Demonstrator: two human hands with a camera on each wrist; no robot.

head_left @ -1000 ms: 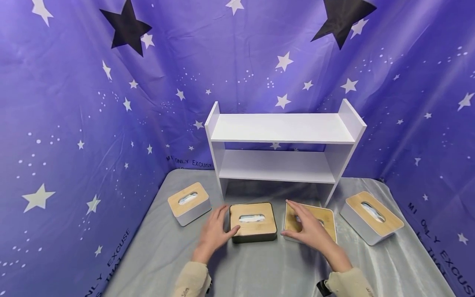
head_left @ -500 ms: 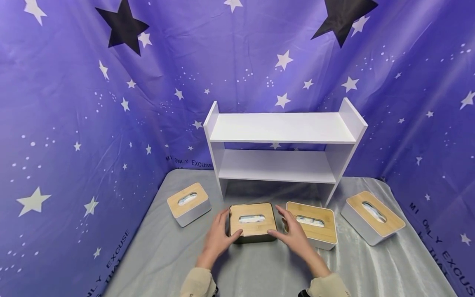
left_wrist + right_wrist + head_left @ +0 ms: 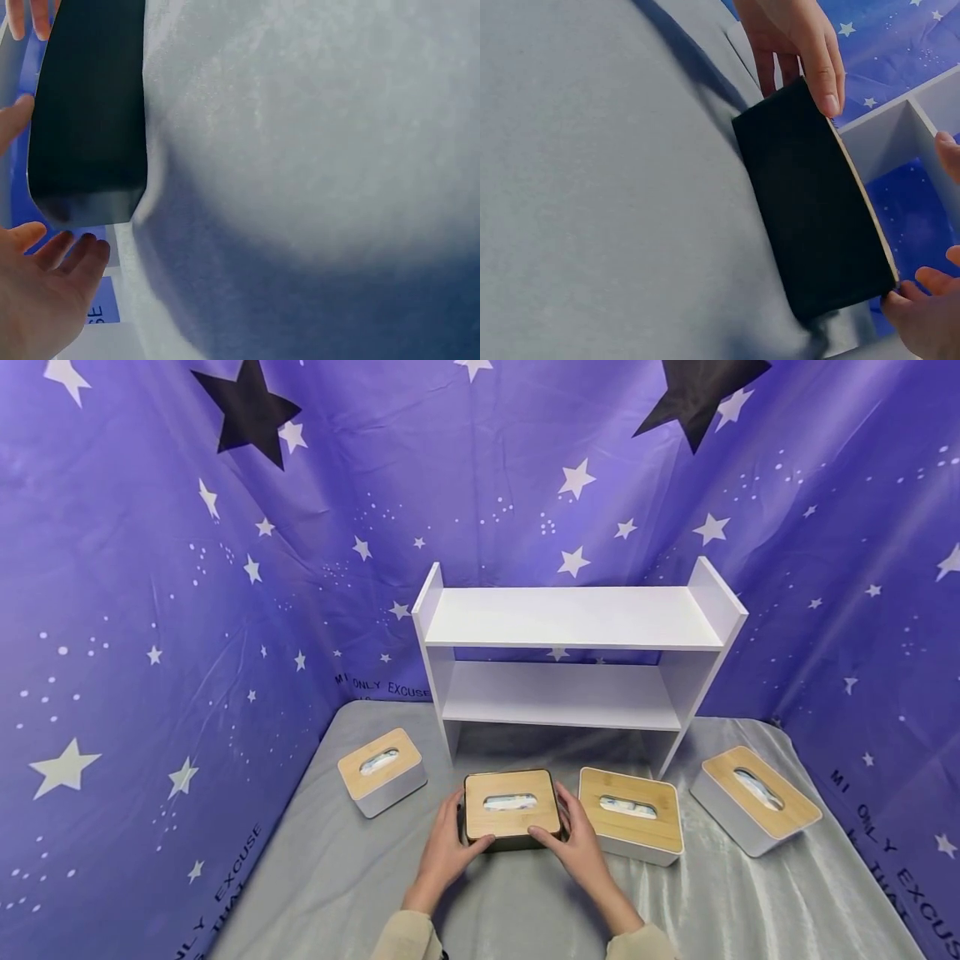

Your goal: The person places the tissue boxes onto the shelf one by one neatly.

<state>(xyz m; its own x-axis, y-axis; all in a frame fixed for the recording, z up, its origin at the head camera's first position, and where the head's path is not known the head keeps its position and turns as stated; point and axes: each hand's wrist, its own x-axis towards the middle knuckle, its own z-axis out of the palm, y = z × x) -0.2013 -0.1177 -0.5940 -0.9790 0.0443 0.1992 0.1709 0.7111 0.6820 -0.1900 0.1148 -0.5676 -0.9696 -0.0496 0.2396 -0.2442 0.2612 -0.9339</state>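
A tissue box [image 3: 512, 803] with a dark body and light wooden lid stands in front of the shelf, tissue showing in its slot. Both hands hold it from opposite ends. On its left end lie the fingers of my left hand [image 3: 446, 850], with the thumb at the front lid edge. My right hand [image 3: 579, 843] mirrors this on the right end. Seen from the right wrist, the dark front face [image 3: 814, 202] lies between the hands, and the right fingertips meet its end. In the left wrist view, the left hand [image 3: 45, 300] cups close around the near end.
A white two-tier shelf [image 3: 566, 695] stands behind. Light-bodied tissue boxes with wooden lids sit around: one at left [image 3: 382, 772], one just right of the hands [image 3: 633, 814], one farther right [image 3: 756, 797]. Grey cloth [image 3: 517, 910] covers the table; a starry purple curtain [image 3: 480, 485] surrounds it.
My right hand has moved left from the neighbouring light tissue box to the dark one's right end. Both hands have closed in on it. The boxes stay about where they were.
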